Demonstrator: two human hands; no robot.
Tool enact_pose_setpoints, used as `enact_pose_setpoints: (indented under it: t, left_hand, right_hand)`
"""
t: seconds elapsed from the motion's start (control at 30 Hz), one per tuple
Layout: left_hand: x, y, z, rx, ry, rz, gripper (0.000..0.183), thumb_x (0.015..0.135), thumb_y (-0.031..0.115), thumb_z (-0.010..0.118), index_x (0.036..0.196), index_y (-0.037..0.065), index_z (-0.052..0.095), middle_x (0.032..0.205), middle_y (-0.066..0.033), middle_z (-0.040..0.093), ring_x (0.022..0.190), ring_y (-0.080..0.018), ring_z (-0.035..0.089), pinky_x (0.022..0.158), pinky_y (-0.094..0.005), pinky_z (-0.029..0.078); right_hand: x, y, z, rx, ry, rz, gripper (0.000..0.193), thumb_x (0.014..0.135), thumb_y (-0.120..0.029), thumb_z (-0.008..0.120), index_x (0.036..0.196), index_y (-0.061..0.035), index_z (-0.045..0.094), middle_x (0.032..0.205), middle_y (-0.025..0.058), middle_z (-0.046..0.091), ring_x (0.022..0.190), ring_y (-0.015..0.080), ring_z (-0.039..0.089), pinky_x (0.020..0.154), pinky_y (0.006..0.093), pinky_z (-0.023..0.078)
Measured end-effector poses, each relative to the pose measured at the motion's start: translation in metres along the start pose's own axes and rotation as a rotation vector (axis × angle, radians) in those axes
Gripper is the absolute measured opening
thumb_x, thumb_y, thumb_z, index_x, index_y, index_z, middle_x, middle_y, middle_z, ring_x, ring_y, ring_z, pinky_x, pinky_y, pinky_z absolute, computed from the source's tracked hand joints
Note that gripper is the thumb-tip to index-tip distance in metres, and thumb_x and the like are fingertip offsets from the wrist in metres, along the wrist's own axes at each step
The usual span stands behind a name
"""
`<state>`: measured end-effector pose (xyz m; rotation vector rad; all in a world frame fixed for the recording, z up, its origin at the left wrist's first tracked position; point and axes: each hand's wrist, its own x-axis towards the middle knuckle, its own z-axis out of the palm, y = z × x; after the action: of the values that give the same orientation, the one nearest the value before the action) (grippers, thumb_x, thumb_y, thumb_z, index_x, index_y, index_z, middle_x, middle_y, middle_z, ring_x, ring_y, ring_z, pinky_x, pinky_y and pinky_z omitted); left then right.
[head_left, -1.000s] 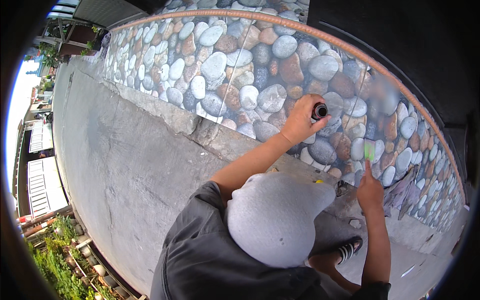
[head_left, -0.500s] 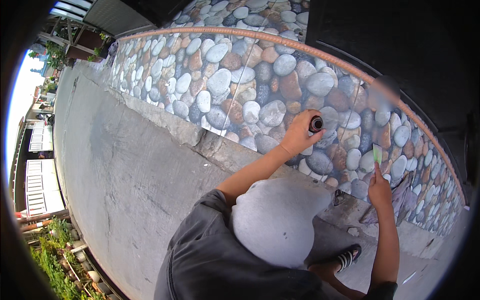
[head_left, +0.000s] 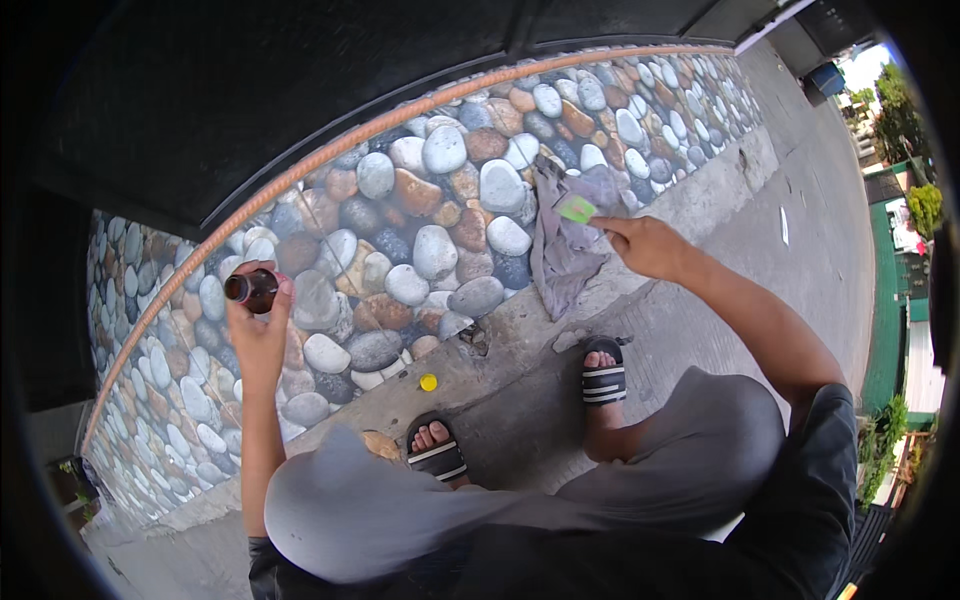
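Note:
My left hand [head_left: 258, 340] is closed around a small dark brown bottle [head_left: 262, 290], its open mouth facing left, above the pebble-patterned surface [head_left: 435, 252]. In my right hand [head_left: 650, 248] is a small flat green piece [head_left: 576, 208], pinched at one end with the index finger stretched along it; its exact kind does not show. Just beneath that piece lies a crumpled grey cloth [head_left: 565, 262], draped over the lower edge of the pebble surface. Between my hands, nearer my body, a yellow cap [head_left: 428, 382] rests on the concrete ledge.
An orange-brown rounded trim [head_left: 330, 150] borders the pebble surface, with a dark panel [head_left: 250, 90] beyond it. My sandalled feet [head_left: 437, 452] are on the concrete near the ledge. A dry leaf [head_left: 381, 444] lies beside the left foot. Plants and a green fence stand far right.
The view has swung to the right, bringing the whole cloth, the yellow cap and both feet into sight. My right hand with the green piece is now over the cloth. My left hand keeps the bottle.

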<state>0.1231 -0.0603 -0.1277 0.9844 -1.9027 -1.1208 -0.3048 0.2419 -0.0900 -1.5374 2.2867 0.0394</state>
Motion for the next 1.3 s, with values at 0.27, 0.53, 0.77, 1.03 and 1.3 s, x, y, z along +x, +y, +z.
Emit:
enact_pose_setpoints:
  t: [0.27, 0.53, 0.77, 1.03, 1.3]
  left_hand:
    - [0.037, 0.132, -0.014, 0.006, -0.193, 0.053, 0.042, 0.093, 0.015, 0.069, 0.129, 0.004, 0.05, 0.12, -0.012, 0.061, 0.108, -0.0184, 0.06, 0.095, -0.032, 0.048]
    - [0.007, 0.215, 0.016, 0.012, -0.175, 0.025, 0.049, 0.091, 0.016, 0.07, 0.131, 0.003, 0.046, 0.122, -0.0163, 0.059, 0.117, -0.0257, 0.058, 0.098, -0.0367, 0.048]
    - [-0.021, 0.241, 0.057, 0.061, -0.17, -0.112, 0.052, 0.088, 0.016, 0.072, 0.129, 0.001, 0.045, 0.121, -0.0195, 0.058, 0.115, -0.0268, 0.058, 0.098, -0.0377, 0.048]
    - [-0.001, 0.222, 0.094, 0.009, -0.232, -0.177, 0.055, 0.086, 0.016, 0.075, 0.13, 0.001, 0.045, 0.121, -0.0178, 0.059, 0.112, -0.0238, 0.058, 0.096, -0.0358, 0.047]
    - [0.022, 0.203, 0.116, -0.046, -0.31, -0.101, 0.055, 0.084, 0.012, 0.077, 0.128, 0.003, 0.045, 0.121, -0.0173, 0.059, 0.11, -0.0219, 0.058, 0.094, -0.0332, 0.049]
  right_hand:
    - [0.007, -0.055, 0.11, 0.25, -0.092, 0.057, 0.048, 0.094, -0.024, 0.047, 0.141, -0.0163, 0.048, 0.093, 0.0239, 0.07, 0.086, 0.0416, 0.068, 0.08, 0.0513, 0.053]
    - [0.053, 0.05, 0.098, 0.11, 0.064, 0.31, 0.051, 0.093, -0.021, 0.048, 0.141, -0.0058, 0.047, 0.092, 0.0244, 0.07, 0.085, 0.0398, 0.069, 0.078, 0.0494, 0.054]
    - [0.057, 0.005, 0.09, 0.083, -0.067, 0.157, 0.052, 0.09, -0.013, 0.049, 0.141, -0.0013, 0.045, 0.098, 0.0208, 0.071, 0.091, 0.0347, 0.07, 0.079, 0.0452, 0.055]
    - [0.084, 0.001, 0.078, -0.083, -0.089, 0.112, 0.059, 0.088, -0.012, 0.05, 0.146, -0.0028, 0.042, 0.089, 0.0155, 0.072, 0.08, 0.0294, 0.071, 0.071, 0.0406, 0.056]
    - [0.073, 0.003, 0.083, -0.042, -0.09, 0.128, 0.06, 0.085, -0.01, 0.052, 0.144, -0.0022, 0.045, 0.084, 0.0154, 0.072, 0.077, 0.0301, 0.071, 0.066, 0.0412, 0.055]
